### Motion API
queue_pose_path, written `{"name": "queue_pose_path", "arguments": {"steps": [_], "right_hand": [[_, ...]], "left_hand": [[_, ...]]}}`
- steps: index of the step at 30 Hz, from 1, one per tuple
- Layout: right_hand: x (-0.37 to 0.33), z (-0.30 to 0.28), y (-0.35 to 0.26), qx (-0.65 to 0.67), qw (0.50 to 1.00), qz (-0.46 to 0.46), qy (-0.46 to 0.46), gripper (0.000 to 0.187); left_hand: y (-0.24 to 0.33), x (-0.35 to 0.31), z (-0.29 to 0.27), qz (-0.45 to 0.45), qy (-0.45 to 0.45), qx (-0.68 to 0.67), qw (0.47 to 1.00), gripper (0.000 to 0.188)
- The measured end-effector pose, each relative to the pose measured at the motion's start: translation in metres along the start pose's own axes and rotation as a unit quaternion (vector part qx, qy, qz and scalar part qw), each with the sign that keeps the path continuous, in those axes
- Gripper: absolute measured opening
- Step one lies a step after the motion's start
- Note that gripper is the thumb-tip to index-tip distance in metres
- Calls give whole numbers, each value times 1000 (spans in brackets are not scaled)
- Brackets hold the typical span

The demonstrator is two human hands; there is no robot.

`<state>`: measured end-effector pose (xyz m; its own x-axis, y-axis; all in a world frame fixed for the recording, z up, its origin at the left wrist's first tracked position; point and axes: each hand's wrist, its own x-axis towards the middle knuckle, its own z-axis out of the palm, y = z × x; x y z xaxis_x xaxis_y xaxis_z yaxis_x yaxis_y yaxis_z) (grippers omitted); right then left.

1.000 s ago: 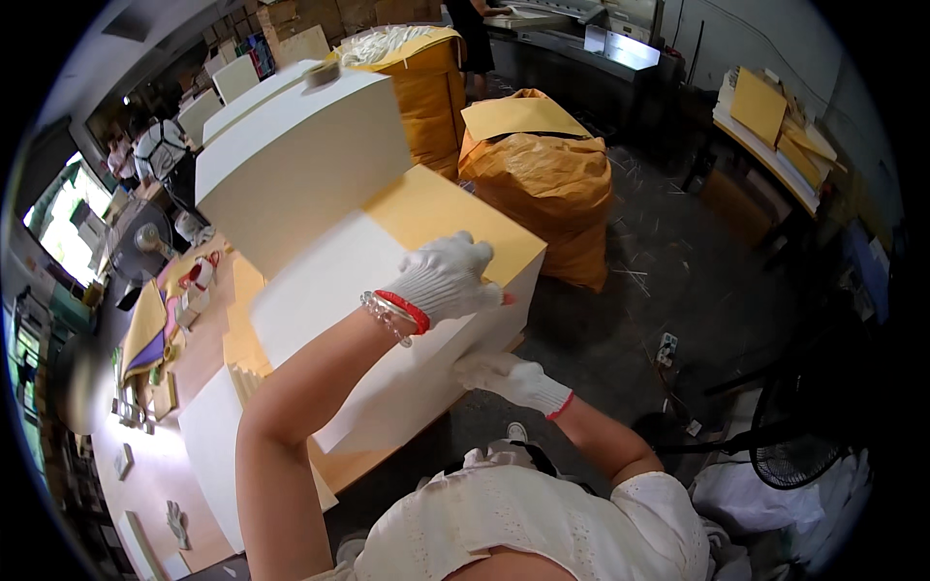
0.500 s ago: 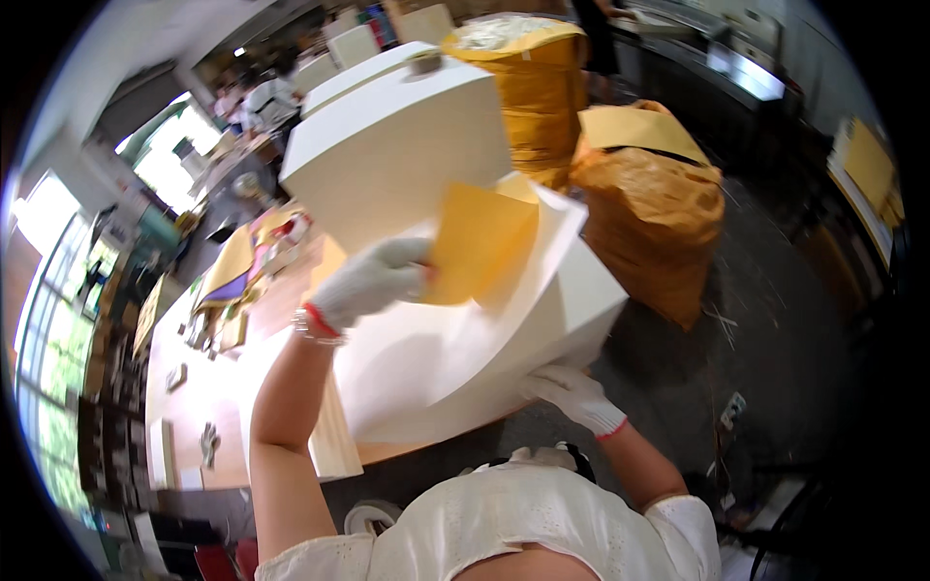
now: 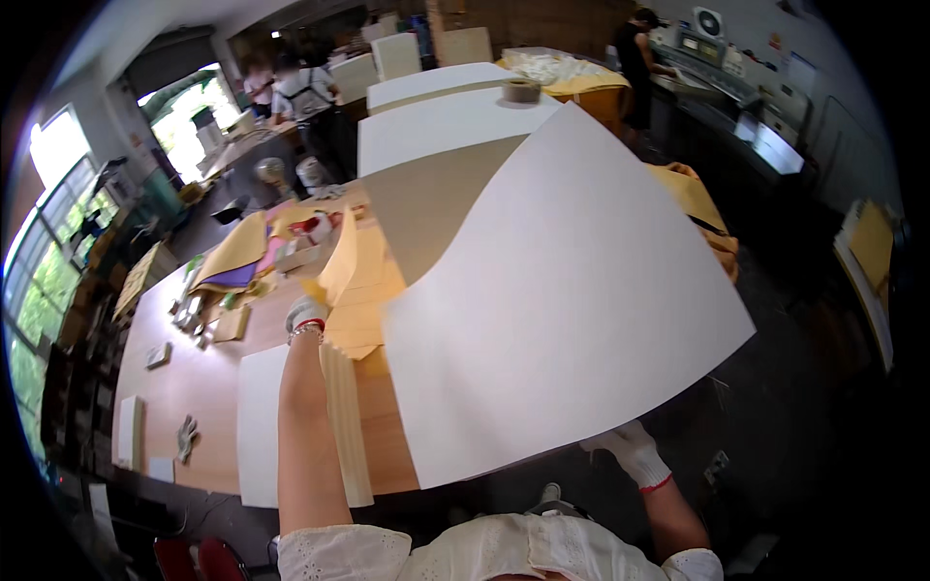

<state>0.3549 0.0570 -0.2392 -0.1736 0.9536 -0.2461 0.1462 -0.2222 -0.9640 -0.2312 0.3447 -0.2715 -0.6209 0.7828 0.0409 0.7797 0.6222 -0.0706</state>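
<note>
Large white sheet (image 3: 572,310) lifted and bowed above the wooden table (image 3: 194,378), its near edge overhanging the table's front. Right hand (image 3: 632,449), gloved, pinches the sheet's near edge; left hand (image 3: 306,313), gloved, is closed on a yellow paper (image 3: 341,259) left of the sheet, above the yellow stack (image 3: 360,320). Judged midway: the sheet is raised, not laid down. Open floor lies right of the table; clutter crowds its far left

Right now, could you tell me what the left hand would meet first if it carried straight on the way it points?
Probably the yellow paper sheet curling up just beyond the left hand; depth is unclear.
</note>
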Motion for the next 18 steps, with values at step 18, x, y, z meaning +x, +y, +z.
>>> {"name": "queue_pose_path", "arguments": {"steps": [18], "right_hand": [[-46,60,-138,-594,744,-306,-10,63]], "left_hand": [[32,-81,-153,269,43,-315,909,15]]}}
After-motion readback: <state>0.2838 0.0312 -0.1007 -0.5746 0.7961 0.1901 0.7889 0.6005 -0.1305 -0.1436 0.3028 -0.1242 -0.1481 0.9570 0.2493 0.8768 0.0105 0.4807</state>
